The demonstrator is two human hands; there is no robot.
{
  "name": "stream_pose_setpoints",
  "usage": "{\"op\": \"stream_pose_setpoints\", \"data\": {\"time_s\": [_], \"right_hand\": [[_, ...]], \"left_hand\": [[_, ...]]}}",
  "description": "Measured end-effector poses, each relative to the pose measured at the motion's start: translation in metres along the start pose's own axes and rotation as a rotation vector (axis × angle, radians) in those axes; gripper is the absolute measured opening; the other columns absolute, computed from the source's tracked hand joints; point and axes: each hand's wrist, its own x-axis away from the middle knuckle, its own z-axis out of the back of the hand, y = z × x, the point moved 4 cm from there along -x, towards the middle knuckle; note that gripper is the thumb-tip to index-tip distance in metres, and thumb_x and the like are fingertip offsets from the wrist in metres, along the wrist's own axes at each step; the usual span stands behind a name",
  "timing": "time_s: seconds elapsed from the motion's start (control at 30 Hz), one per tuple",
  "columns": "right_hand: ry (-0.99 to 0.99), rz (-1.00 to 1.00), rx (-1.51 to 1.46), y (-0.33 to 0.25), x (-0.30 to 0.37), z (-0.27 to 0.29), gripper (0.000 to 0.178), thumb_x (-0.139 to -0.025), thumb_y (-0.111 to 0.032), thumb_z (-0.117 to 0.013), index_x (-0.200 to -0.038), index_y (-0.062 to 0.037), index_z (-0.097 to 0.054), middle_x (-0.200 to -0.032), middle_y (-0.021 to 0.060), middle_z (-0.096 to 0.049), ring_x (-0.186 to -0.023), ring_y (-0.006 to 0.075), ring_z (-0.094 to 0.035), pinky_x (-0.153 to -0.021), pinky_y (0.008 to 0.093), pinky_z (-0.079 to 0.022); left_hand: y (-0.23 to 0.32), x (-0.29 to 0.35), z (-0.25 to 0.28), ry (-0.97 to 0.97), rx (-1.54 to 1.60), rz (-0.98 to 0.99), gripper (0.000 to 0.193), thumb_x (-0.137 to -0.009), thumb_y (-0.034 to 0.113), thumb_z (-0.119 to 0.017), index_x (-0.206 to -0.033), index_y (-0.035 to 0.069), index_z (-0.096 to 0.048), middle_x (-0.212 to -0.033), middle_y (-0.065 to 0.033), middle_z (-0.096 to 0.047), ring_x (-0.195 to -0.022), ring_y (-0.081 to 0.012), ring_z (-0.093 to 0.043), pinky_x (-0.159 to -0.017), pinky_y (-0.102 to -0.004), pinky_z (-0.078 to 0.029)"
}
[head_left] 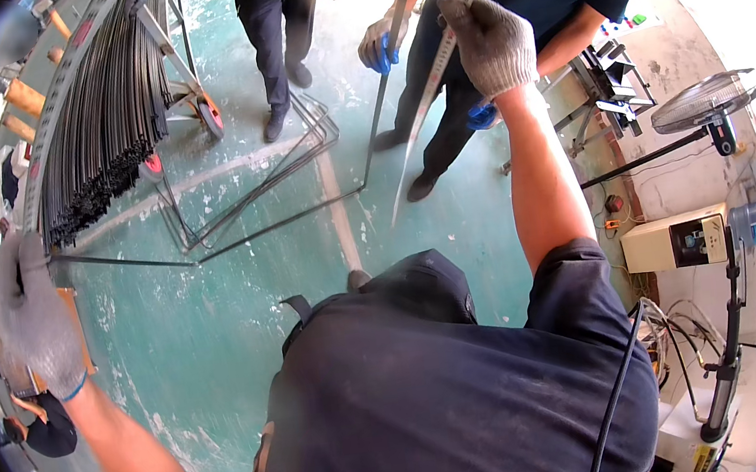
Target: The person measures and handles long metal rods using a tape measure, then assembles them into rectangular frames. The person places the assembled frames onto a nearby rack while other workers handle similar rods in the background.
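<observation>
Grey knitted gloves cover both my hands. High on the right, my right hand [491, 43] pinches a pale steel measuring tape [438, 73] with dark markings. One stretch of this tape hangs down to a narrow point over the floor; the other runs out past the top edge. My left hand [34, 316] is raised at the far left, fingers closed at the lower end of a similar marked strip [58, 91], which curves along the rods. A thin black bent rod [277, 218] reaches from beside my left hand to a co-worker's gloved hand [383, 42].
A wheeled rack [171, 49] carries a thick bundle of black rods [103, 109]. Bent wire frames [264, 189] lie on the green floor [250, 346]. Two people stand ahead, one close to my right hand. A fan [706, 101] and a beige box [671, 240] are at the right.
</observation>
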Motion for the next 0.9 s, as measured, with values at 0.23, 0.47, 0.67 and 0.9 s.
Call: {"op": "stream_pose_setpoints", "data": {"time_s": [0.23,0.47,0.67,0.9], "right_hand": [[-0.021,0.018,0.120,0.004,-0.014,-0.015,0.042,-0.105,-0.048,-0.066,-0.096,-0.0090,-0.076,-0.085,0.0198,-0.071,-0.085,0.0454,-0.069,-0.072,0.0448,-0.057],[-0.054,0.022,0.230,0.032,-0.021,-0.035,0.042,-0.106,-0.051,-0.064,-0.098,-0.0126,-0.077,-0.085,0.0170,-0.073,-0.085,0.0436,-0.071,-0.073,0.0467,-0.058],[-0.016,-0.015,0.194,0.038,-0.019,-0.057,0.039,-0.106,-0.048,-0.065,-0.098,-0.0121,-0.076,-0.087,0.0180,-0.073,-0.087,0.0448,-0.070,-0.072,0.0470,-0.058],[-0.010,-0.048,0.233,0.033,-0.015,-0.078,0.037,-0.103,-0.044,-0.073,-0.100,-0.0074,-0.077,-0.082,0.0194,-0.071,-0.079,0.0436,-0.068,-0.072,0.0410,-0.057]], "left_hand": [[0.040,0.001,-0.054,-0.043,0.171,0.194,0.032,-0.108,0.028,-0.071,-0.114,-0.003,-0.073,-0.095,0.0006,-0.063,-0.092,-0.0111,-0.053,-0.087,-0.0261,-0.045],[0.040,0.014,-0.096,-0.122,0.173,0.229,0.029,-0.106,0.025,-0.073,-0.111,-0.003,-0.073,-0.094,0.0005,-0.064,-0.092,-0.0103,-0.055,-0.088,-0.0264,-0.047],[0.029,0.021,-0.126,-0.179,0.251,0.227,0.022,-0.106,0.019,-0.074,-0.108,-0.004,-0.073,-0.094,-0.0006,-0.066,-0.093,-0.0092,-0.057,-0.087,-0.0262,-0.048],[0.018,0.019,-0.142,-0.206,0.285,0.145,0.019,-0.103,0.014,-0.075,-0.104,-0.005,-0.071,-0.093,-0.0052,-0.065,-0.089,-0.0132,-0.059,-0.085,-0.0281,-0.048]]}}
